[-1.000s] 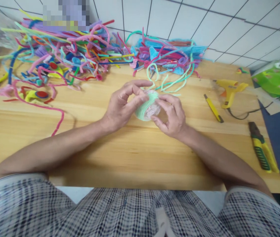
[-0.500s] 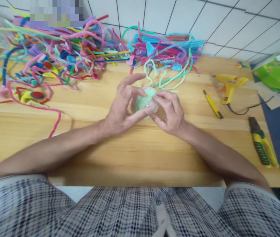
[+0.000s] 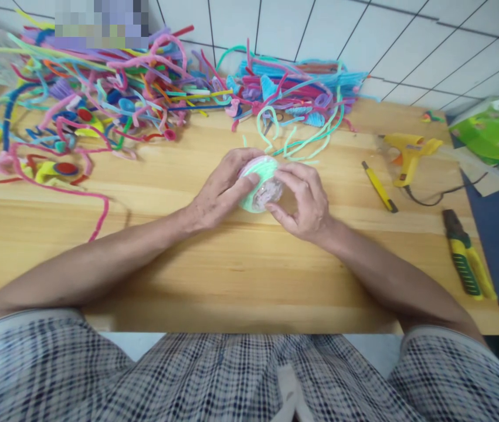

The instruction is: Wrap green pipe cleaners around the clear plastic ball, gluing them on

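Between my two hands is a round ball (image 3: 267,170), partly covered in mint-green pipe cleaner, with a pale pink edge and a clear, shiny part facing me. My left hand (image 3: 225,190) is closed on its left side, the thumb lying across the green part. From the right, the fingers and thumb of my right hand (image 3: 304,199) pinch the ball's edge. Loose mint-green pipe cleaners (image 3: 308,153) lie on the table just beyond the hands. The ball's underside is hidden.
A tangled heap of colourful pipe cleaners (image 3: 143,88) spreads along the back left, with a blue and pink bundle (image 3: 293,76) beside it. On the right lie a yellow utility knife (image 3: 379,186), a yellow glue gun (image 3: 407,153) with its cord, and green-yellow pliers (image 3: 467,258).
My left fingers have lowered from their raised spread and closed round the ball, the thumb shifting up onto the green. More of the clear part shows. My right hand stays about still.
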### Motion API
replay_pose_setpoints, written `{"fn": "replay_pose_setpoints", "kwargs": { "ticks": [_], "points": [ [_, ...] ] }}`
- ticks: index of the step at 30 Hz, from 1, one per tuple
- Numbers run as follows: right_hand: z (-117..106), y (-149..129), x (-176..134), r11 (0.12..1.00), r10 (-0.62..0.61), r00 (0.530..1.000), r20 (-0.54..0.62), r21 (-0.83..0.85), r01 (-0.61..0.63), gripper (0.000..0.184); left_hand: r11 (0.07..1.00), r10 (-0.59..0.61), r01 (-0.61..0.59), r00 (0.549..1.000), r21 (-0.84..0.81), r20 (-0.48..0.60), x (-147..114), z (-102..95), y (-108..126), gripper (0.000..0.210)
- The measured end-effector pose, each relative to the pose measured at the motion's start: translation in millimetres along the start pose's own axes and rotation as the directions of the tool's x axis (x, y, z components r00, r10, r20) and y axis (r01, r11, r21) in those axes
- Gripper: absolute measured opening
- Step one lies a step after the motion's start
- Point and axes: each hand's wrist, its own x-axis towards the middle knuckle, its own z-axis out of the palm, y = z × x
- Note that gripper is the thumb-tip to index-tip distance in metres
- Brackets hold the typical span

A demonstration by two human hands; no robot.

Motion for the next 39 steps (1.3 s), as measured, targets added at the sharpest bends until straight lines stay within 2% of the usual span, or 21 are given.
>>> {"fn": "replay_pose_setpoints", "kwargs": {
  "ticks": [7, 13, 18, 23, 31, 36, 39],
  "points": [
    [-0.2, 1.3, 0.7, 0.999, -0.036, 0.999, 0.023, -0.009, 0.036, 0.074, 0.997, 0.031, -0.032, 0.999, -0.071, -0.018, -2.3, 2.1, -6.7, 0.050],
    [0.5, -2.1, 3.3, 0.993, -0.107, 0.993, -0.040, -0.057, 0.105, 0.074, 0.997, 0.039, -0.041, 0.999, -0.068, -0.031, -2.1, 4.0, -7.2, 0.052],
    [0.0, 1.6, -1.2, 0.999, -0.044, 0.999, -0.012, -0.028, 0.044, 0.074, 0.993, 0.094, -0.089, 0.994, 0.082, -0.051, -2.5, 1.5, -2.2, 0.051],
    [0.4, 1.9, -4.2, 0.999, -0.043, 0.999, -0.017, -0.032, 0.042, 0.070, 0.966, 0.170, -0.156, 0.984, 0.205, -0.051, -2.4, 0.6, -1.1, 0.048],
    [-0.2, -0.1, -1.4, 0.996, -0.088, 0.995, -0.056, -0.038, 0.086, 0.071, 0.982, 0.163, -0.159, 0.986, 0.101, -0.038, -3.6, 1.8, -4.8, 0.051],
    [-0.9, 0.9, -2.0, 0.999, -0.040, 0.999, -0.013, -0.016, 0.040, 0.071, 0.986, 0.138, -0.134, 0.990, 0.099, -0.034, -3.0, 2.6, -6.8, 0.057],
    [-0.6, 1.3, -0.7, 0.999, -0.052, 0.998, -0.037, -0.004, 0.052, 0.073, 0.987, 0.132, -0.127, 0.990, 0.093, -0.049, -3.1, 3.6, -7.5, 0.055]
  ]
}}
